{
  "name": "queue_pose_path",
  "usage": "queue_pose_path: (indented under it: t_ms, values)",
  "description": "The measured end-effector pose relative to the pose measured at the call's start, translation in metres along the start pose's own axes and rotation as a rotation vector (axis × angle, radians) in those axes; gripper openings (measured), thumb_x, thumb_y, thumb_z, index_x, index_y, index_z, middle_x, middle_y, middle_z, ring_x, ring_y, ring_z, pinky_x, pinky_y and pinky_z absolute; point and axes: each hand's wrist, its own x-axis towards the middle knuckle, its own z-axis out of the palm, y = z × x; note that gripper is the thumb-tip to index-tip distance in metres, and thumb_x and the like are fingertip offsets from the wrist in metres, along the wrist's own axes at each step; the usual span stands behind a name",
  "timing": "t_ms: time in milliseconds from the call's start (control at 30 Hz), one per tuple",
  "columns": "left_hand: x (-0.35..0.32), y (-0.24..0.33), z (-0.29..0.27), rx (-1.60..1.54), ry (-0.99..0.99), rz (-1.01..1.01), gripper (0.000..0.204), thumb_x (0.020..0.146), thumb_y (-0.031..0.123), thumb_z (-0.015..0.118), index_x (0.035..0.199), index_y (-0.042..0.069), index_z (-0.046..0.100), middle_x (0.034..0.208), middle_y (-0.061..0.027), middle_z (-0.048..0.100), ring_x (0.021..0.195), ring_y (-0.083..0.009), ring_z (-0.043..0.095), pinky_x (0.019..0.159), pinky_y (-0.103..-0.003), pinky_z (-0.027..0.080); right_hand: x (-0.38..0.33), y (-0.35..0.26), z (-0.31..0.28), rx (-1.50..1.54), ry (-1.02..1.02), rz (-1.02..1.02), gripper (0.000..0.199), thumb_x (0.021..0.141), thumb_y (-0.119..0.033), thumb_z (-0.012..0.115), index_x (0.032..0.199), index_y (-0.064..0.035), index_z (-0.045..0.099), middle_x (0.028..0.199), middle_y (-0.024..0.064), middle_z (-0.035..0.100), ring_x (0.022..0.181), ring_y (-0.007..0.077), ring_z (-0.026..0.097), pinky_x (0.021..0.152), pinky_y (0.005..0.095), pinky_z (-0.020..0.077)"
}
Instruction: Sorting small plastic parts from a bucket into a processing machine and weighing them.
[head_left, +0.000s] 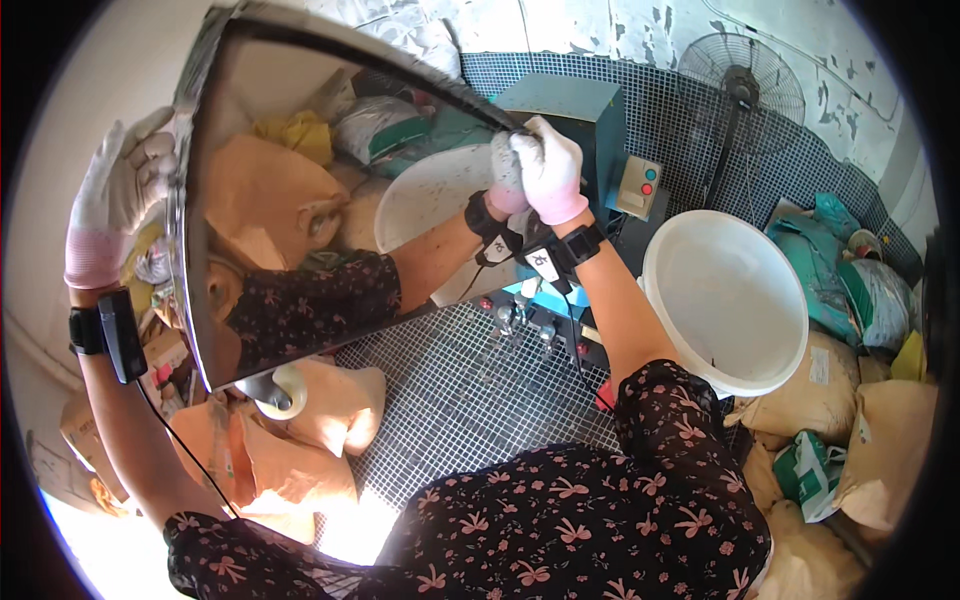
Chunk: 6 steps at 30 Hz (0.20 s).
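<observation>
A large glass panel (pixel 300 170) with a dark border is tilted up in front of me, its glossy face mirroring my arm and the bags. My left hand (pixel 125 180), in a white glove with a pink cuff, has bent fingers against the panel's left edge; some fingertips are hidden behind that edge. Up at the far right corner, my right hand (pixel 550 165), gloved alike, is closed around the rim. Both wrists wear black straps with small devices and cables.
To the right stands a large white tub (pixel 725 300). Behind it are a green metal cabinet (pixel 575 110), a control box with coloured buttons (pixel 638 187) and a standing fan (pixel 740 85). Brown sacks (pixel 810 390) and green bags (pixel 820 260) pile at right; more paper sacks (pixel 290 460) lie left.
</observation>
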Motion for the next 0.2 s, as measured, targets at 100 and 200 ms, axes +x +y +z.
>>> queue_pose_path:
  t_ms: [100, 200]
  values:
    - [-0.018, -0.010, -0.015, 0.039, 0.033, 0.095, 0.053, 0.094, 0.034, 0.033, 0.126, -0.008, 0.032, 0.111, -0.0180, 0.052, 0.103, -0.0226, 0.052, 0.083, -0.028, 0.047, 0.003, -0.001, 0.001, -0.010, -0.003, 0.052, 0.015, 0.076, -0.016, 0.060, 0.073, -0.0020, 0.056, 0.061, 0.0161, 0.055, 0.057, 0.0310, 0.057, 0.050, 0.0344, 0.0446]
    - [-0.052, -0.027, -0.055, 0.063, 0.204, 0.179, 0.054, 0.094, 0.035, 0.035, 0.127, -0.007, 0.032, 0.116, -0.0191, 0.049, 0.107, -0.0264, 0.050, 0.087, -0.031, 0.045, 0.006, -0.005, 0.009, 0.047, 0.019, 0.079, 0.014, 0.077, -0.015, 0.060, 0.073, -0.0022, 0.057, 0.063, 0.0165, 0.057, 0.057, 0.0305, 0.058, 0.052, 0.0331, 0.0460]
